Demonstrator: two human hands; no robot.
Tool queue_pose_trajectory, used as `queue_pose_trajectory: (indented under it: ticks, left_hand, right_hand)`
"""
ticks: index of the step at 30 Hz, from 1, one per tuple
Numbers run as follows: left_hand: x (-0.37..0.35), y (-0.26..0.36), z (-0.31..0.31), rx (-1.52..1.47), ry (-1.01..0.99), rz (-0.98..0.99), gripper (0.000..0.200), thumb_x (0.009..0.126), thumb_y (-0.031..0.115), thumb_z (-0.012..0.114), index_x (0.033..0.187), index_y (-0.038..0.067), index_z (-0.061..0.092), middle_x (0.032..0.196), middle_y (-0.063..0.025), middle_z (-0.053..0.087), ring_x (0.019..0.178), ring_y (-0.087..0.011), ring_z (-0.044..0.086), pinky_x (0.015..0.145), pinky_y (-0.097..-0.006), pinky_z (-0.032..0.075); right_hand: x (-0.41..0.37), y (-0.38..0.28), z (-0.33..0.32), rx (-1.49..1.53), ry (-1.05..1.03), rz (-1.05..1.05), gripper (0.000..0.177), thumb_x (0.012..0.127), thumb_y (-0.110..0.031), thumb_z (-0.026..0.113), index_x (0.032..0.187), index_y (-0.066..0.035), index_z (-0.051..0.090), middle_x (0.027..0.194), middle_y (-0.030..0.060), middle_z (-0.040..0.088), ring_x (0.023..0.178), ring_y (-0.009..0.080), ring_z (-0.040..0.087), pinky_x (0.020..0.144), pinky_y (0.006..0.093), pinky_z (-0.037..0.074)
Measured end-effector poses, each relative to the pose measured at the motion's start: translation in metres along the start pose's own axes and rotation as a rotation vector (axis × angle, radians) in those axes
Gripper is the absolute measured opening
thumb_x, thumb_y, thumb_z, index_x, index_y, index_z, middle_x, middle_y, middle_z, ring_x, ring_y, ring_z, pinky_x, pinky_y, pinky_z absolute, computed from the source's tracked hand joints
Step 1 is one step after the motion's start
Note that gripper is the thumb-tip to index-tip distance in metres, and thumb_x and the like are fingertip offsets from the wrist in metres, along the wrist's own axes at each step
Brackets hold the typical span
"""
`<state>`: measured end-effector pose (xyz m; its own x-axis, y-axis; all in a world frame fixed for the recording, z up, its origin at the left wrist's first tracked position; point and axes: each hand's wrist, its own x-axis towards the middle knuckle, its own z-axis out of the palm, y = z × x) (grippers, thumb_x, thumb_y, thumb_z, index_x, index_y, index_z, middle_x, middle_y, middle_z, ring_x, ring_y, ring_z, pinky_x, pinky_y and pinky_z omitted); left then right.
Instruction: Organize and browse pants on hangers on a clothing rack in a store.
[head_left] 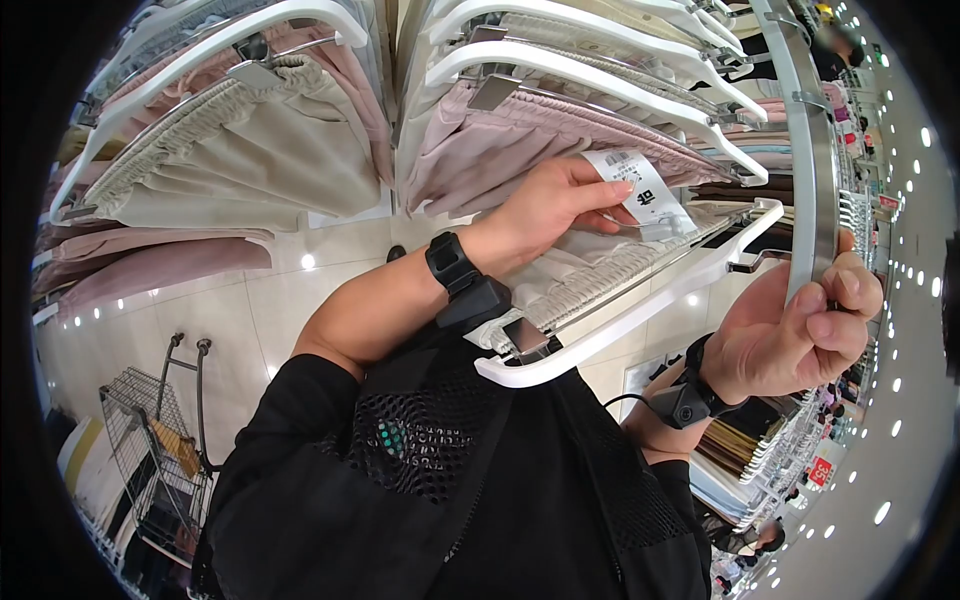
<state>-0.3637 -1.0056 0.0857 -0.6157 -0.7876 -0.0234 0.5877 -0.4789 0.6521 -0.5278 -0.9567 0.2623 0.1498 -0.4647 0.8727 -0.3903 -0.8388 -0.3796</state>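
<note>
My left hand (560, 205) pinches a white paper tag (648, 192) with black print and a barcode between thumb and fingers. The tag lies just above the gathered waistband of cream elastic-waist trousers (600, 278). These trousers hang from a white clip hanger (640, 318) with metal clips, hooked at the rail. My right hand (800, 325) is closed around the metal clothes rail (815, 180), its fingers curled at the near side. Pink trousers (500, 135) on another white hanger are just beyond my left hand.
More light trousers (235, 150) hang at the left on white hangers. A wire shopping cart (150, 440) stands on the tiled floor (330, 262) at lower left. Further racks with hangers and a red sign (821, 471) run along the right. Other people are in the distance.
</note>
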Motion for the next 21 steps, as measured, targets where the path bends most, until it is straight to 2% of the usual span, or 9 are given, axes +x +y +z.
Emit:
queue_pose_trajectory:
  ticks: [10, 12, 21]
  left_hand:
    - [-0.010, -0.002, 0.000, 0.024, 0.033, -0.021, 0.031, 0.104, 0.021, 0.068, 0.122, -0.004, 0.072, 0.116, -0.0156, 0.076, 0.106, -0.0218, 0.075, 0.087, -0.0287, 0.059]
    - [-0.010, -0.006, -0.001, 0.009, 0.032, -0.026, 0.026, 0.104, 0.017, 0.067, 0.121, -0.003, 0.073, 0.115, -0.0134, 0.077, 0.101, -0.0179, 0.075, 0.086, -0.0270, 0.059]
    - [-0.011, -0.011, -0.005, 0.040, 0.024, -0.038, 0.028, 0.105, 0.016, 0.065, 0.121, -0.006, 0.072, 0.113, -0.0176, 0.077, 0.102, -0.0207, 0.076, 0.088, -0.0288, 0.061]
  right_hand:
    - [-0.002, 0.004, -0.001, 0.026, 0.035, -0.014, 0.023, 0.092, 0.002, 0.072, 0.084, -0.017, 0.063, 0.120, 0.0015, 0.065, 0.106, 0.0169, 0.063, 0.120, 0.0494, 0.042]
    - [-0.001, 0.004, -0.001, 0.022, 0.031, -0.015, 0.023, 0.091, 0.003, 0.072, 0.084, -0.017, 0.063, 0.119, 0.0018, 0.066, 0.107, 0.0169, 0.063, 0.121, 0.0498, 0.041]
    - [0.000, 0.000, 0.000, 0.003, 0.031, 0.002, 0.027, 0.088, 0.009, 0.065, 0.083, -0.017, 0.064, 0.116, 0.0019, 0.065, 0.107, 0.0165, 0.063, 0.122, 0.0510, 0.040]
